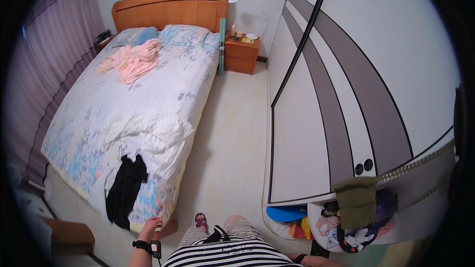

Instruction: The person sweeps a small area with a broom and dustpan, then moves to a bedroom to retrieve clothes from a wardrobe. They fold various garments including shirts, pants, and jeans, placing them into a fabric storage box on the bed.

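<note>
Low in the picture, my left hand (pixel 151 227) is beside the near corner of the bed (pixel 85 148), with its fingers loosely bent and nothing in them. A black strap with a small device circles that wrist. Just beyond the hand, a black garment (pixel 125 193) lies stretched out over the foot of the bed. Behind it is a crumpled white cloth (pixel 156 133). Farther up rests a rumpled pink cloth (pixel 139 63), close to a blue cushion (pixel 146 36). At the lower right only my right forearm and a wrist strap show; the right hand itself is hidden.
A sliding-door wardrobe (pixel 297 148) lines the right side. Close by on the right stand two bins (pixel 313 222) of mixed things, with an olive cloth (pixel 354 202) above. A wooden nightstand (pixel 241 57) is by the headboard. Pale floor (pixel 230 137) runs between bed and wardrobe.
</note>
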Motion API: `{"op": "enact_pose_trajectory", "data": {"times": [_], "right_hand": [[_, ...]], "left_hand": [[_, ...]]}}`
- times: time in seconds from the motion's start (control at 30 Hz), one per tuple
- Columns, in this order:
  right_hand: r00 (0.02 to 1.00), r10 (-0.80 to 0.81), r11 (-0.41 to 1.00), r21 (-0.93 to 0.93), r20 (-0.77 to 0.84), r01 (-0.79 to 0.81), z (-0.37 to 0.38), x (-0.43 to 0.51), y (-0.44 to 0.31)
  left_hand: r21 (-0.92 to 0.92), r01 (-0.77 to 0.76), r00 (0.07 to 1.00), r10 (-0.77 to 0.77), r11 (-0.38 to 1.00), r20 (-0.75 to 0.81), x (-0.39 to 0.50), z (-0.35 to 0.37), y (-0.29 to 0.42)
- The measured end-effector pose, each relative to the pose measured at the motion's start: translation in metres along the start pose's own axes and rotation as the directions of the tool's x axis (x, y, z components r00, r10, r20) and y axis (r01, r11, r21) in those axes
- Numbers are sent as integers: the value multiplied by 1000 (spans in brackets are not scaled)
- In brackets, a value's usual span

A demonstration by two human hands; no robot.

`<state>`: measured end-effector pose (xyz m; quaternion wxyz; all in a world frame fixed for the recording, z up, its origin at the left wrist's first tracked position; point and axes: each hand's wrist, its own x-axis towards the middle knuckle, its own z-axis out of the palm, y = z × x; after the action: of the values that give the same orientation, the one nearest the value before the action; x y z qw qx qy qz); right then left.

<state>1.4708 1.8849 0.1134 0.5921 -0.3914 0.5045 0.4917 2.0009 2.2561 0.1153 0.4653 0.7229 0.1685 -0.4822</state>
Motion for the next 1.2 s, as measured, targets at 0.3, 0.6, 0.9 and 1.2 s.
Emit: {"op": "enact_pose_trajectory", "data": {"times": [0.3,0.6,0.9,1.2], "right_hand": [[755,-551,751,183,-355,634,-113,-1,-238],[-224,-737,445,-708,-637,548,-378,-136,-634],[-548,-731,540,-836,-407,-99,-566,-341,-860],[-280,-795,498,-314,-538,-809,-713,-423,-959]], "left_hand": [[155,-194,981,196,969,2,139,15,267],[69,-206,976,200,976,83,221,106,469],[-51,-206,979,206,977,2,305,94,571],[6,-191,980,191,982,-57,473,124,785]]}}
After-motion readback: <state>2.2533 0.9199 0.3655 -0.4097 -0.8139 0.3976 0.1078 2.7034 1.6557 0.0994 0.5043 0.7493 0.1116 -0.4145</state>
